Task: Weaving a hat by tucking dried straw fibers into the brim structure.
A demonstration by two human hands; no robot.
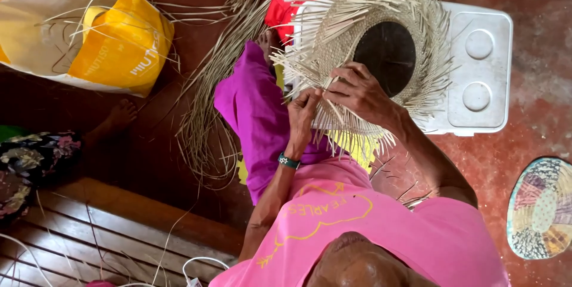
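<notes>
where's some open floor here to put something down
Bare red floor lies right of the white cooler, above the round woven mat. Crowded: loose straw litters the floor between the yellow bag and the purple-clad leg.

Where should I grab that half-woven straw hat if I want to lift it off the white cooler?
Probably by the tightly woven brim band of the straw hat, coming from the side nearest the person, where the left hand and right hand already work. The loose strands fringing the edge look flimsy, and the dark middle offers no edge. It lies flat on the white cooler.
</notes>
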